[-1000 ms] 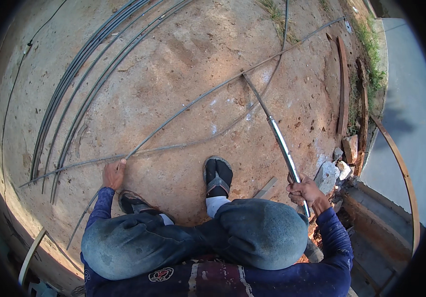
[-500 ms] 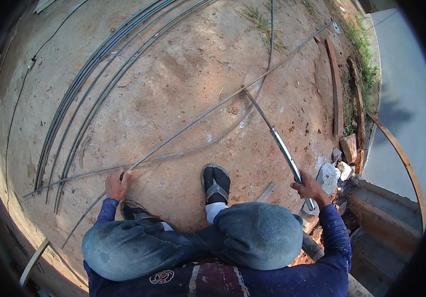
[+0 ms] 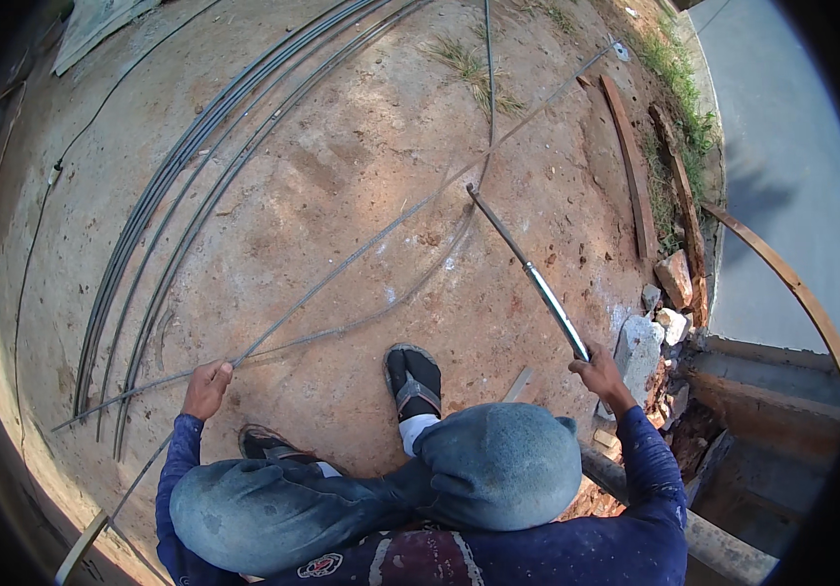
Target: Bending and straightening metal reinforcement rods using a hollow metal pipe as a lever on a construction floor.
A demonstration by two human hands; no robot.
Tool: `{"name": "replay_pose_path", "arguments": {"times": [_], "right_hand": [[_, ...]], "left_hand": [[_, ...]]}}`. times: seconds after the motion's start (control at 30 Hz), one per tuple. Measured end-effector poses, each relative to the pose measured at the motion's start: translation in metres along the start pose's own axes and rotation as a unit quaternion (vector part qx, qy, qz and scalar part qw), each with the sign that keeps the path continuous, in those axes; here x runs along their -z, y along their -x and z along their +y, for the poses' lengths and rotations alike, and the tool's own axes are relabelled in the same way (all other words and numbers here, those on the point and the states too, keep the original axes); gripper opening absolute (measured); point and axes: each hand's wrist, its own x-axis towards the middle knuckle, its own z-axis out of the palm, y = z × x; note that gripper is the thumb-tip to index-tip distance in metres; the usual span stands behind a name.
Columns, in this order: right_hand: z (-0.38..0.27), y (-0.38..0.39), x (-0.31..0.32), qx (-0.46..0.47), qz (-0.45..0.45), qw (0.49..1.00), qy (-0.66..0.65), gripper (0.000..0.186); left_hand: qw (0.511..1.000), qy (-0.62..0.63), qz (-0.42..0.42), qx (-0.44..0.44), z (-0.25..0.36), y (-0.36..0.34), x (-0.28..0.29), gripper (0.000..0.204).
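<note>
My left hand (image 3: 207, 390) is closed around a long steel reinforcing bar (image 3: 342, 266), which runs from the lower left to the far right across the ground. A rebar bending bar (image 3: 549, 299) is in the grip of my right hand (image 3: 602, 376); it has a dark shaft and a shiny tubular handle. Its small hooked tip lies just short of the held bar, apparently off it. Beneath, a second, curved reinforcing bar (image 3: 381, 311) crosses the held one near my left hand and again farther away.
Several long bars (image 3: 161, 200) lie bundled at the left, beside a black cable (image 3: 37, 230). Wooden planks (image 3: 630, 161) and broken concrete chunks (image 3: 640, 347) line the right side, by a trench (image 3: 757, 410). My sandalled feet (image 3: 414, 381) rest on the dirt-covered ground.
The bending bar's hooked tip has come off the held bar and moved slightly toward me. My left hand has shifted a little left and nearer, still holding the bar. The view has shifted slightly.
</note>
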Motion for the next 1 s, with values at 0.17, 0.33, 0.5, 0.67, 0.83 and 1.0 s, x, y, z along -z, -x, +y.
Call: {"name": "replay_pose_path", "arguments": {"times": [0.17,0.33,0.5,0.67,0.83,1.0], "right_hand": [[-0.047,0.045,-0.027,-0.101,-0.084,0.977,-0.167,0.019],[-0.074,0.054,-0.01,-0.081,-0.091,0.987,-0.103,0.021],[-0.113,0.055,0.027,-0.127,-0.108,0.984,-0.057,0.03],[-0.118,0.054,0.06,-0.033,-0.072,0.994,0.08,0.027],[-0.122,0.053,0.091,-0.023,-0.08,0.987,0.134,0.028],[-0.143,0.055,0.094,-0.081,-0.144,0.984,0.071,0.025]], "left_hand": [[0.984,0.135,-0.094,0.064,0.002,0.009,-0.02,0.051],[0.998,-0.024,-0.042,-0.026,-0.011,0.01,-0.047,0.054],[0.999,-0.023,-0.019,-0.032,-0.018,0.017,-0.07,0.053],[0.996,-0.085,0.02,-0.017,-0.016,0.019,-0.082,0.046],[0.99,-0.121,0.045,-0.05,-0.029,0.021,-0.091,0.044],[0.982,-0.168,0.07,-0.041,-0.036,0.029,-0.106,0.043]]}}
